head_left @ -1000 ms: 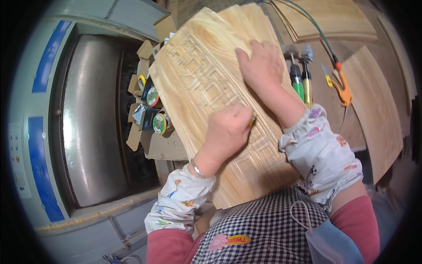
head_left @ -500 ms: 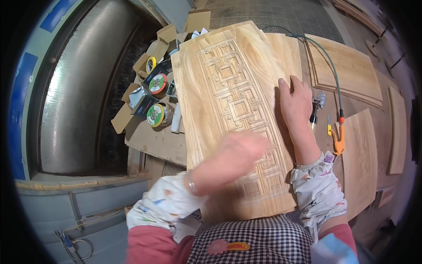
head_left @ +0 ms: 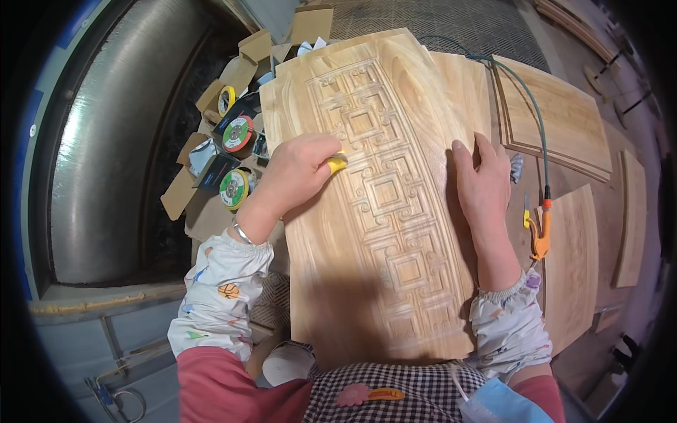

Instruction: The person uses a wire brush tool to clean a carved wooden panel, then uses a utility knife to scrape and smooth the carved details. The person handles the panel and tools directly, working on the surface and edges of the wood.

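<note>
A large pale wooden panel [head_left: 321, 264] lies in front of me, with a carved fretwork band of squares and scrolls running lengthwise. My left hand [head_left: 300, 166] is closed around a small yellow piece of what looks like folded sandpaper [head_left: 338, 163]. That piece rests on the panel at the left border of the carving; the fingertips are partly hidden. Along the panel's right side lies my right hand [head_left: 483, 180], thumb and fingers apart, with nothing visible in it.
Open cardboard boxes [head_left: 180, 194] with round discs [head_left: 238, 134] stand left of the panel, beside a large metal drum [head_left: 127, 141]. At right are an orange air blow gun [head_left: 541, 236] on a green hose [head_left: 534, 106], a yellow-handled tool [head_left: 527, 215] and stacked boards [head_left: 553, 113].
My left hand has moved up and left from the lower carving to its upper left border, and the yellow piece now shows. My right hand stays beside the panel, slightly shifted.
</note>
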